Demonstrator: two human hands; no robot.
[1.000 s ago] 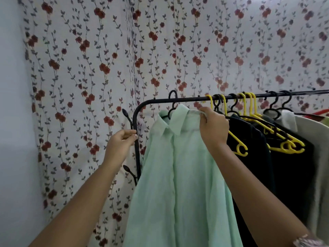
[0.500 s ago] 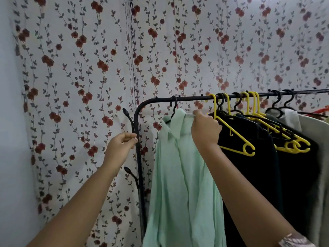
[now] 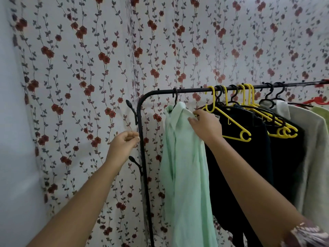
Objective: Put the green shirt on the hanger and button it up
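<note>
The pale green shirt (image 3: 187,175) hangs on a black hanger whose hook (image 3: 175,97) sits near the left end of the black rail (image 3: 195,90). The shirt is turned nearly edge-on, so its front and buttons are hidden. My right hand (image 3: 206,127) is at the shirt's right shoulder, just below the collar, and its fingertips pinch the fabric there. My left hand (image 3: 122,145) hovers left of the shirt beside the rack's upright post (image 3: 144,166), with fingers loosely curled and nothing in them.
Right of the shirt hang black garments (image 3: 249,157), several empty yellow hangers (image 3: 236,132), a pale grey garment (image 3: 313,157) and a red hanger (image 3: 318,100). Two black pegs stick out of the post. A flowered wall stands close behind the rack.
The green shirt has turned from facing me to nearly edge-on and now hangs narrower. My right hand stayed on its shoulder. My left hand has kept its place by the post.
</note>
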